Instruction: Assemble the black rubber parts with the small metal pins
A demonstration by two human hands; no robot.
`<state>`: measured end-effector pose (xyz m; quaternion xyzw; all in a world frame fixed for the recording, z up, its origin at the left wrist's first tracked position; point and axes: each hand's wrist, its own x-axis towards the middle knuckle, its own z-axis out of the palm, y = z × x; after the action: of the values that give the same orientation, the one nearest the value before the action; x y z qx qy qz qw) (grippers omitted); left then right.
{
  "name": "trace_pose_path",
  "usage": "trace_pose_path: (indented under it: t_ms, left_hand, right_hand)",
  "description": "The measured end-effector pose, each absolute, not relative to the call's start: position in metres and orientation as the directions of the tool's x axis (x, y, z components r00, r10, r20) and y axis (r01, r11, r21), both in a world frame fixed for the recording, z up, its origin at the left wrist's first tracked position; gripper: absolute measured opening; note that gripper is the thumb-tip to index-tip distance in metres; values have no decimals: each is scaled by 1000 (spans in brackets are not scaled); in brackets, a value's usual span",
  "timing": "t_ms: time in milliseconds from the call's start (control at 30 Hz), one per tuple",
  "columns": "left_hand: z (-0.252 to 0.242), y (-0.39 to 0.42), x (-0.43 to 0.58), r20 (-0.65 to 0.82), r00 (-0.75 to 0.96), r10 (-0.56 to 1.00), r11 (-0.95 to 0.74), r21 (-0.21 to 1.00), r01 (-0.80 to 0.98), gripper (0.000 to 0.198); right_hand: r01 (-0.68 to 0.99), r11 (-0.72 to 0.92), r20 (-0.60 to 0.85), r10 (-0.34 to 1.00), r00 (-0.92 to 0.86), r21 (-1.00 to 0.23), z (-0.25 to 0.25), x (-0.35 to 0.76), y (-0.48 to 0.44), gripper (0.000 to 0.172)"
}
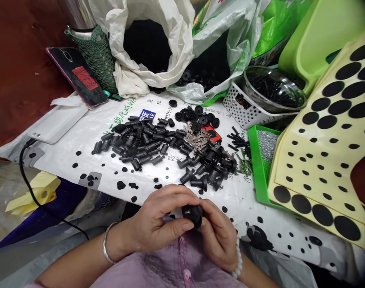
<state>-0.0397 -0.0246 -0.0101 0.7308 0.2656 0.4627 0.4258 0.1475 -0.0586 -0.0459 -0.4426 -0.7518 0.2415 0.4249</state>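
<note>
Because fingers cover much of it, the rounded black part shows little more than one side and a small pale slot or insert, too tiny to make out; the left hand has it pinched between thumb and bent fingers, while the right hand closes on its other side with thumb and forefinger, the remaining fingers folded in and their tips hidden; both hands are held before the lilac shirt, cut off below, at the near edge of the table.

Just beyond lie black cylinders, so piled that the lower ones are lost; beside them, flared black pieces overlap the metal strips, and black discs sit behind; the white bag gapes, its inside too dark to read.

At the right, yellow sheets run out of view and cover part of the green tray; the clear bowl hides most of what the white basket contains; at the far left, the bottle loses its top to the picture's edge.
</note>
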Motion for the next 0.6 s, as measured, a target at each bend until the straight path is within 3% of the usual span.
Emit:
trace_pose_path:
  t_ms: [233, 400, 500, 600]
  left_hand:
    - [-16, -22, -35, 489, 311, 815, -523, 852, 32, 28]
    - [-27, -24, -37, 444, 238, 864, -492, 845, 207, 32]
    - [-30, -25, -41, 452, 248, 857, -514, 788, 338, 36]
    - [-30, -27, -43, 424, 317, 848, -520, 780, 348, 43]
  right_hand:
    - [450, 544, 477, 839, -264, -708, -38, 134, -50, 29]
    - [460, 519, 443, 855, -271, -721, -37, 128, -39, 27]
    - [504, 527, 466, 848, -253, -685, -37, 127, -35, 25]
    - [540, 536, 486, 838, -247, -650, -37, 127, -31, 24]
